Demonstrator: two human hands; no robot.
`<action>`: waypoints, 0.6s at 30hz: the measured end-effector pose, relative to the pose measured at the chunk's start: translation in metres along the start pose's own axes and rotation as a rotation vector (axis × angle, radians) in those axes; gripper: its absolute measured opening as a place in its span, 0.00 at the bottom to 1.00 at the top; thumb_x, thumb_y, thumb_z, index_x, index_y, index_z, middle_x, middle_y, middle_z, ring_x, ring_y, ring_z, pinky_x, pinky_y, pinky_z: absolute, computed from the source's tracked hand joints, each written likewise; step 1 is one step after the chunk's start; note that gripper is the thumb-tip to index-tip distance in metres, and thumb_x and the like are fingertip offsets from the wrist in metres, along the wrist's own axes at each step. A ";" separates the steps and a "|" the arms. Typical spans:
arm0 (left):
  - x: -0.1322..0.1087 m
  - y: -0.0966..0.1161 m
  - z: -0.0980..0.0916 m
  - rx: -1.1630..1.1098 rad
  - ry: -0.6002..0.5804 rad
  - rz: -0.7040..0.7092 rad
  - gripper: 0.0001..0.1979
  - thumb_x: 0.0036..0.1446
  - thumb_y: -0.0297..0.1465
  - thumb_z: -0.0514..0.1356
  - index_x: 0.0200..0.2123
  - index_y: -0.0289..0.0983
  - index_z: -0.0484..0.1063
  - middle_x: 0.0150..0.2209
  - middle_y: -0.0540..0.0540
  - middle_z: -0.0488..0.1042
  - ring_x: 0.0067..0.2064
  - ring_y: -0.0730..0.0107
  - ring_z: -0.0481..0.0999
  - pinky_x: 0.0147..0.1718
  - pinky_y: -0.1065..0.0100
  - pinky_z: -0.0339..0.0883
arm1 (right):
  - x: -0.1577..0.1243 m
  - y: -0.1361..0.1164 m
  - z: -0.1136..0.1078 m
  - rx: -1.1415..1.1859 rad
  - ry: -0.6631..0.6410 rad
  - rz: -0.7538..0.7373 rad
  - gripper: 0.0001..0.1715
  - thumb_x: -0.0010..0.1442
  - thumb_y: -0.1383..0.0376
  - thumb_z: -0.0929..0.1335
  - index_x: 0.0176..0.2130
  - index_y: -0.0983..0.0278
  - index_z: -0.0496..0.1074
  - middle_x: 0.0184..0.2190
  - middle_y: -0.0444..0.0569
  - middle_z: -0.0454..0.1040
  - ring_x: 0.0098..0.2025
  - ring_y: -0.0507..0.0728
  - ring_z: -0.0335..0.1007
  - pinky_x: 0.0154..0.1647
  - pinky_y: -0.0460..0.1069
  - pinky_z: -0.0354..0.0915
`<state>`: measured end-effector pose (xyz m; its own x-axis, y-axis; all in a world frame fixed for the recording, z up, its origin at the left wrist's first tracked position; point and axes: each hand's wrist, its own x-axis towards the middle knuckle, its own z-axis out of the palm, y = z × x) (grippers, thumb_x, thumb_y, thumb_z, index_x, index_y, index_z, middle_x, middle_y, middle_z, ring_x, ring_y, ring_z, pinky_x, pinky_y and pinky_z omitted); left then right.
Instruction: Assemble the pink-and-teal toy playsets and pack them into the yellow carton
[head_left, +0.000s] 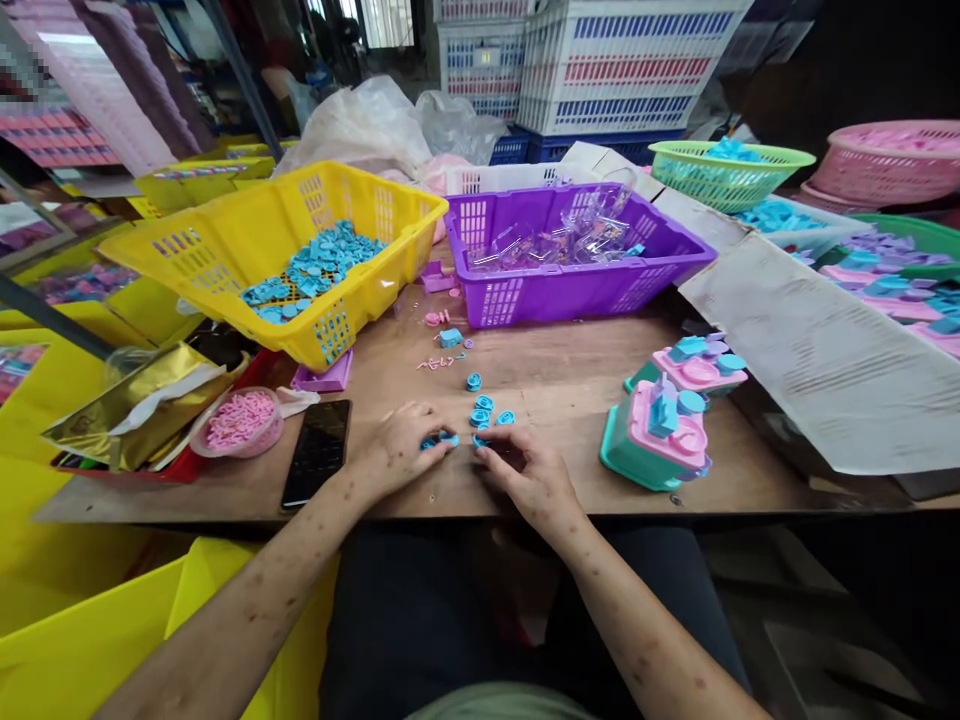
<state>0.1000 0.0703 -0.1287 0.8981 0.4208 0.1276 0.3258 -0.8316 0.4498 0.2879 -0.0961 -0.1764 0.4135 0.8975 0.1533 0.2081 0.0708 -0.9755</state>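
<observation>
Both hands work at the near edge of the table (570, 370), close together and almost touching at the fingertips.

Left hand (403, 447): knuckles up, fingers curled and pressed together, with the tips pinching a small blue piece (448, 440) against the wood. The low grip appears to steady the piece on the surface.

Right hand (529, 478): palm down, fingers bent, tips meeting the left hand's. Whether they pinch anything cannot be told, as the hand covers its own fingertips.

The loose blue pieces (484, 405) lie in a small group just beyond the fingertips, seemingly set out for easy reach.

A yellow basket (225, 240) is tilted toward the person, so its stock of blue pieces gathers at the low near side. Beside it a purple basket (525, 290) holds clear plastic parts. Two pink-and-teal toys (660, 435) stand to the right, apart from the hands. A phone (316, 452) lies flat to the left, near a bowl of pink bits (240, 420).
</observation>
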 end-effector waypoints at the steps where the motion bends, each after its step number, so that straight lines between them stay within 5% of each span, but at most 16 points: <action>1: 0.002 0.000 0.002 -0.003 -0.011 0.005 0.08 0.74 0.34 0.65 0.48 0.39 0.83 0.48 0.41 0.82 0.52 0.53 0.82 0.55 0.55 0.75 | 0.000 0.001 -0.001 0.023 0.010 0.020 0.20 0.69 0.48 0.76 0.52 0.58 0.85 0.49 0.52 0.88 0.48 0.62 0.88 0.53 0.56 0.84; 8: 0.006 0.004 0.018 0.124 -0.007 0.036 0.15 0.81 0.35 0.56 0.43 0.37 0.81 0.43 0.39 0.83 0.49 0.53 0.81 0.52 0.55 0.73 | 0.000 -0.002 -0.002 -0.054 0.027 -0.029 0.18 0.71 0.51 0.75 0.53 0.57 0.86 0.51 0.52 0.89 0.50 0.63 0.88 0.56 0.57 0.83; 13: 0.008 0.011 0.023 0.258 0.055 -0.083 0.14 0.81 0.33 0.55 0.45 0.36 0.79 0.46 0.36 0.83 0.52 0.49 0.81 0.53 0.53 0.72 | 0.001 -0.004 0.001 -0.217 0.009 -0.104 0.15 0.72 0.57 0.74 0.54 0.55 0.87 0.51 0.51 0.89 0.54 0.64 0.87 0.62 0.59 0.80; 18: 0.009 0.007 0.015 0.146 0.034 -0.089 0.11 0.78 0.35 0.60 0.53 0.37 0.80 0.52 0.37 0.82 0.56 0.48 0.80 0.55 0.52 0.71 | 0.006 -0.004 -0.005 -0.196 -0.004 -0.050 0.16 0.73 0.54 0.73 0.54 0.56 0.87 0.44 0.50 0.89 0.41 0.61 0.86 0.49 0.56 0.82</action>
<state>0.1152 0.0629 -0.1372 0.8540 0.5052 0.1241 0.4454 -0.8333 0.3274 0.2938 -0.0931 -0.1710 0.3948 0.8969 0.1993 0.3968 0.0292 -0.9175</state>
